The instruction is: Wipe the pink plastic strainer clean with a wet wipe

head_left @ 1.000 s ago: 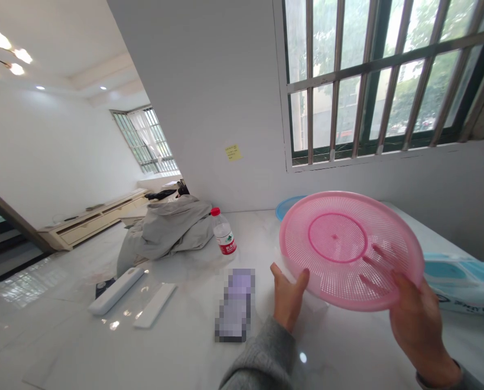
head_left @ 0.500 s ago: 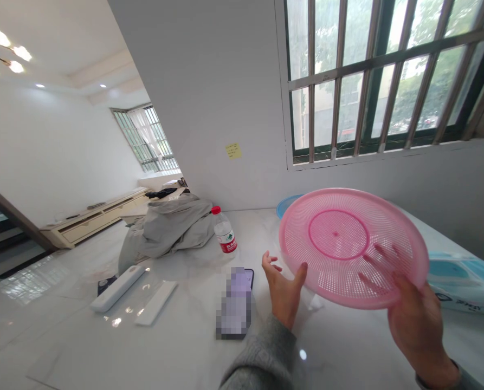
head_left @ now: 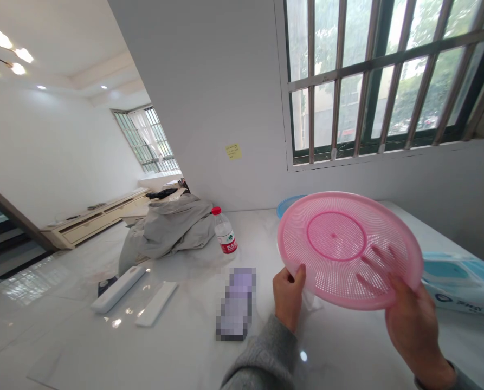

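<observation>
A round pink perforated plastic basket (head_left: 347, 246) is held tilted above the white marble table (head_left: 176, 346), its underside facing me. My right hand (head_left: 412, 325) grips its lower right rim, with fingers showing through the mesh. My left hand (head_left: 288, 295) is curled at the basket's lower left edge, thumb against the rim. Something clear and thin lies on the table under the basket, partly hidden.
A water bottle (head_left: 224, 232) with a red cap stands beside a grey garment (head_left: 168, 230). A blurred phone (head_left: 237, 303) and two white bars (head_left: 117, 281) lie on the table. A blue basin (head_left: 286, 205) sits behind the basket, a blue packet (head_left: 461, 279) at right.
My left hand opened away from the basket half a second ago and has now closed back against its lower left rim. The basket has barely shifted.
</observation>
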